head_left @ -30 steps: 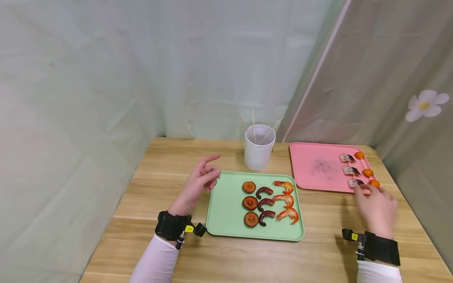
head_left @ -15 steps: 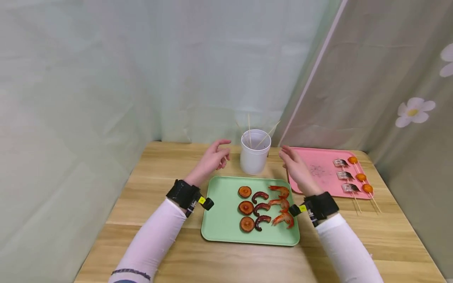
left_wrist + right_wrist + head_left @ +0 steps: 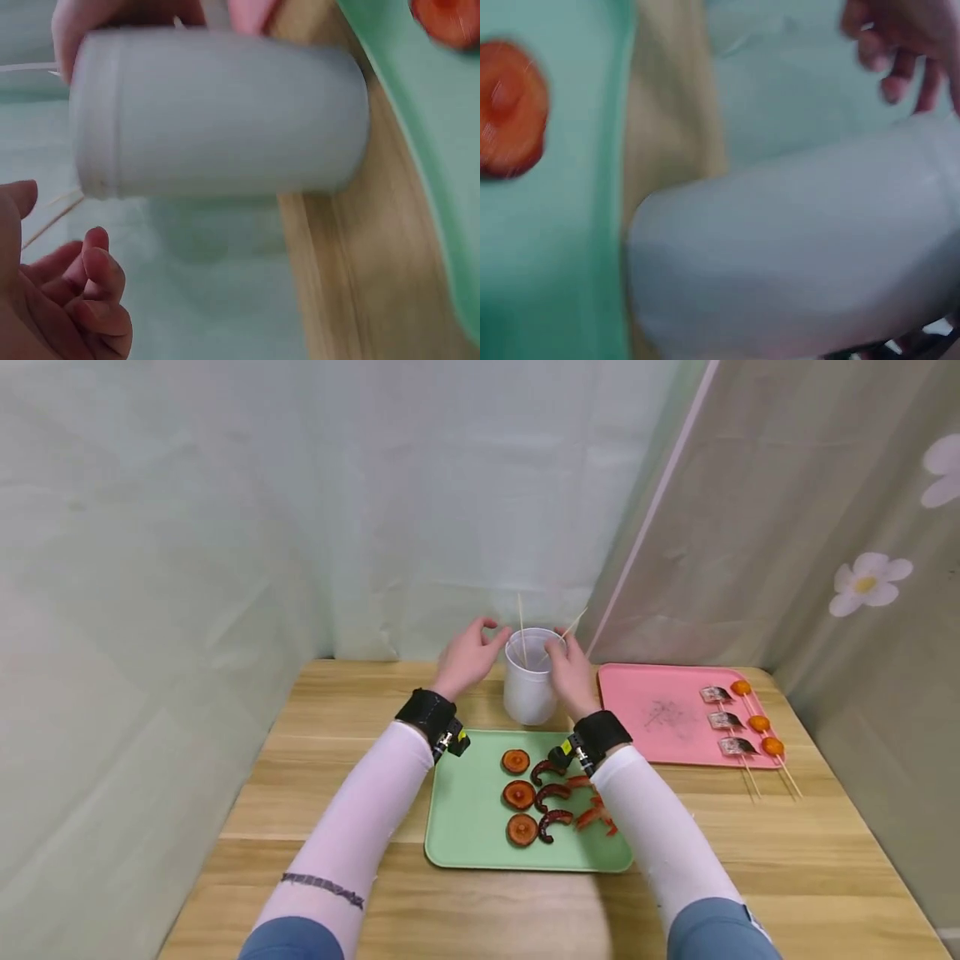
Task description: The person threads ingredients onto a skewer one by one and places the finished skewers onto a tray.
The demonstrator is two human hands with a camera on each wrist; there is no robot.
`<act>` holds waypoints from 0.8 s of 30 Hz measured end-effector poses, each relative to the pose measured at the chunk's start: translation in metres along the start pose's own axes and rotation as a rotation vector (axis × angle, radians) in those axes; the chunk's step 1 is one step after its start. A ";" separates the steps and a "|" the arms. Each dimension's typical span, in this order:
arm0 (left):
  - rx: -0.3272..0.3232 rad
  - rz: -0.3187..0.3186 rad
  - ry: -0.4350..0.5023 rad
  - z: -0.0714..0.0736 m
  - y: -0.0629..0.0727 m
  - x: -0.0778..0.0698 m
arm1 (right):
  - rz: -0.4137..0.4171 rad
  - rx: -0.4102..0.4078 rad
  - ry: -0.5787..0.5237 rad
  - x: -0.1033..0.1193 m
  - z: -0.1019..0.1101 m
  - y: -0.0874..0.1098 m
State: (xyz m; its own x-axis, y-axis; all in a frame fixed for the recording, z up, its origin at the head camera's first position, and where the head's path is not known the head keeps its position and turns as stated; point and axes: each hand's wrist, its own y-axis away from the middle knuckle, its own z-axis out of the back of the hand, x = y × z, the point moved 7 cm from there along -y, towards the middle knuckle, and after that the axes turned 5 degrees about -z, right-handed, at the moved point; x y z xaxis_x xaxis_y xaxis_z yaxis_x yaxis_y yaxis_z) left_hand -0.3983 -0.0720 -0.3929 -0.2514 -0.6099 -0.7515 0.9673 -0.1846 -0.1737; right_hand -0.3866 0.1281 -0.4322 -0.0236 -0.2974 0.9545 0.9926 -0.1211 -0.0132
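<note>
A white cup (image 3: 527, 697) holding several thin bamboo skewers (image 3: 521, 625) stands upright behind the green tray. On the cup's left side is my left hand (image 3: 467, 662), its thumb and fingers apart around the tip of a leaning skewer (image 3: 54, 220) in the left wrist view. My right hand (image 3: 573, 678) is at the cup's right rim, overlapping another skewer; I cannot tell whether it grips the rim or that skewer. In the right wrist view the white cup (image 3: 795, 240) fills the middle, with the left hand's fingers (image 3: 895, 88) beyond it.
The green tray (image 3: 467, 810) bears mushroom slices (image 3: 519, 795), octopus tentacles (image 3: 553, 792) and shrimp (image 3: 592, 814), partly under my right forearm. A pink tray (image 3: 637, 735) at right holds skewered fish pieces (image 3: 725, 721) and orange balls (image 3: 759, 723). Curtains hang behind the table.
My right hand has left the pink tray's front right corner and crossed left to the cup. My left hand has moved forward and right to the cup's other side.
</note>
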 end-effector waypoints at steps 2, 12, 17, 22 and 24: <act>-0.006 -0.001 -0.070 0.001 -0.004 -0.001 | 0.001 -0.008 0.001 -0.004 -0.002 0.000; -0.083 -0.038 -0.170 0.000 -0.004 -0.004 | -0.008 -0.018 0.018 -0.010 -0.004 0.011; -0.117 -0.066 -0.171 -0.001 -0.003 -0.004 | -0.013 -0.006 0.030 -0.007 -0.006 0.013; -0.129 -0.073 -0.151 0.001 0.001 -0.003 | -0.018 -0.008 0.037 -0.008 -0.007 0.018; -0.132 -0.076 -0.148 0.003 0.003 -0.002 | -0.011 -0.011 0.032 -0.009 -0.009 0.019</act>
State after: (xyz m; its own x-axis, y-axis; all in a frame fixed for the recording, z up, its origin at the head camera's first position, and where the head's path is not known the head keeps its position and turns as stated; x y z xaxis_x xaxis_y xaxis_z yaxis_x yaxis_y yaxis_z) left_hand -0.3945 -0.0736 -0.3898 -0.3167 -0.7063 -0.6332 0.9388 -0.1380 -0.3156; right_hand -0.3685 0.1197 -0.4435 -0.0382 -0.3259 0.9446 0.9908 -0.1352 -0.0066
